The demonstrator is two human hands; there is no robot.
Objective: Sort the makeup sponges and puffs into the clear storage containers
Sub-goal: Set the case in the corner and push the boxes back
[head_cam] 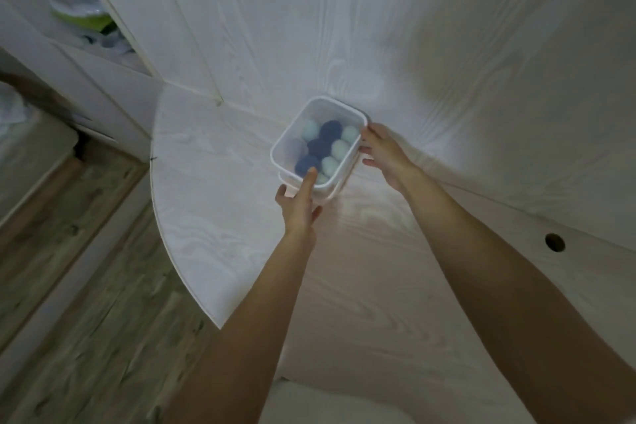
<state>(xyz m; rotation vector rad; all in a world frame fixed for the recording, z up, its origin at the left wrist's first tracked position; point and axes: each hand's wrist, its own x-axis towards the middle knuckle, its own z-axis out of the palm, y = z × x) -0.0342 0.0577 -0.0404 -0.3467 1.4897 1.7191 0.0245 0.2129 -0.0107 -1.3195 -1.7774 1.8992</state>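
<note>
A clear square storage container (344,106) with a white rim stands on the white desk, stacked on a second container (330,194) beneath it. Inside lie several dark blue sponges (318,145), mint ones (342,147) and a pale lilac one (295,147). My left hand (299,205) grips the near corner, thumb over the rim. My right hand (383,151) holds the right side with fingers on the wall.
The white wood-grain desk (220,203) has a curved left edge and meets a white wall close behind the container. A round cable hole (554,242) lies at the right. An open shelf with a green item (81,15) is at the upper left.
</note>
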